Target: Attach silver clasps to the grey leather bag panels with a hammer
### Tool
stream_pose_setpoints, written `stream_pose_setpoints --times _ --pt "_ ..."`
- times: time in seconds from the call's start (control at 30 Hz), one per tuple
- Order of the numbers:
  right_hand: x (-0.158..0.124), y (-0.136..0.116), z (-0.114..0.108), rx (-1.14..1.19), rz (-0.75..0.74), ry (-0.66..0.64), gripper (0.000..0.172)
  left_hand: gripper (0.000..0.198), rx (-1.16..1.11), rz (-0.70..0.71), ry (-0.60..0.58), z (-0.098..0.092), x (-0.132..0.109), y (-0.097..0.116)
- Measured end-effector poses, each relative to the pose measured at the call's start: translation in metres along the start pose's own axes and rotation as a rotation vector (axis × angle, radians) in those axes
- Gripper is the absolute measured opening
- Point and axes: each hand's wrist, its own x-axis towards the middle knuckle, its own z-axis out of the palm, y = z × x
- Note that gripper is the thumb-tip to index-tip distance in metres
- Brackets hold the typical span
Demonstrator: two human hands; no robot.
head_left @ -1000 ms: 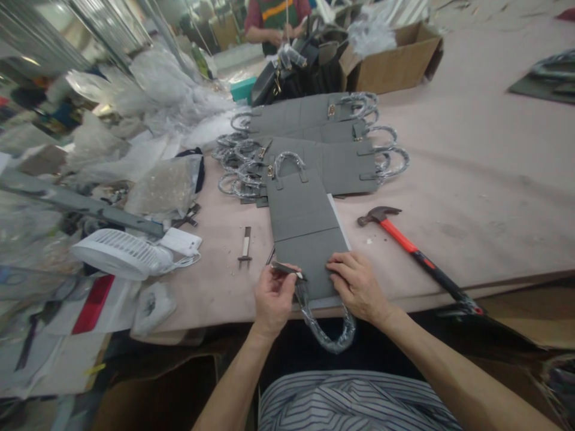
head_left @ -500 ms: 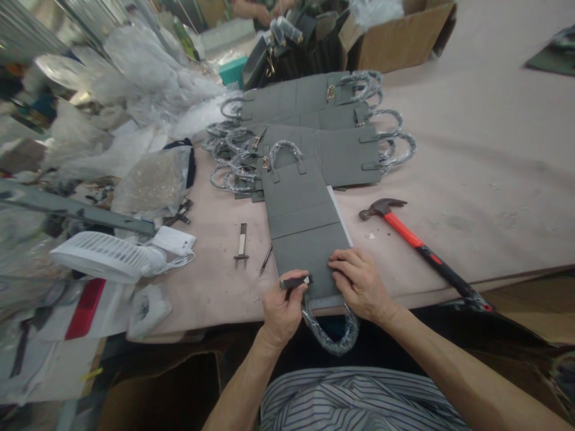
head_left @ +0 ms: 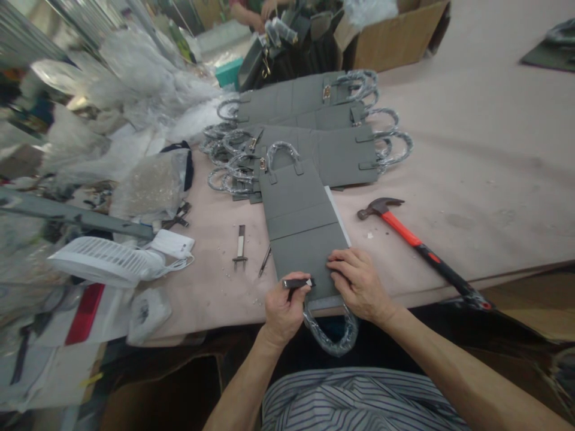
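A grey bag panel (head_left: 299, 206) lies lengthwise on the table, with plastic-wrapped handles at both ends. The near handle (head_left: 331, 346) hangs past the table edge. Low on the panel's left side, my left hand (head_left: 285, 308) pinches a short dark bar (head_left: 296, 283) with a pale pointed mark near its tip; the tip lies over the panel. What the bar is, I cannot tell. My right hand (head_left: 359, 284) is closed at the panel's right edge, its bent fingers pressed on the surface. A white sheet (head_left: 336, 211) shows from under that edge.
Similar grey bag panels (head_left: 344, 157) are piled behind. A claw hammer (head_left: 417, 245) lies at right. A two-pronged tool (head_left: 241, 246) and a thin pointed tool (head_left: 265, 261) lie left, near a white fan (head_left: 108, 258). Another person's hands (head_left: 265, 13) work beyond, beside a cardboard box (head_left: 395, 42).
The dark bar in my left hand has turned slightly to lie more level. My right hand keeps its place on the panel. The whole view has shifted a little.
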Motion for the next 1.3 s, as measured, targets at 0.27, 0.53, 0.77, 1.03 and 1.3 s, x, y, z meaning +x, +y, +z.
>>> stream_pose_setpoints --times 0.27,0.53,0.77,1.03,1.3 --pt "0.000 0.000 0.000 -0.013 0.013 -0.008 0.017 0.011 0.051 0.088 0.020 0.009 0.000 -0.004" --pt "-0.001 0.000 -0.001 0.030 0.024 0.013 0.016 0.012 0.093 0.089 0.017 0.012 0.000 -0.006" --pt "-0.010 0.019 -0.032 -0.059 0.079 0.162 0.018 0.012 0.094 0.154 -0.006 0.013 0.001 -0.003" --pt "-0.040 0.090 -0.105 -0.698 0.370 0.081 0.020 0.011 0.130 0.153 -0.038 0.018 0.001 -0.003" --pt "-0.026 0.067 -0.117 -0.039 0.858 -0.107 0.027 0.012 0.121 0.144 -0.052 0.019 0.002 0.000"
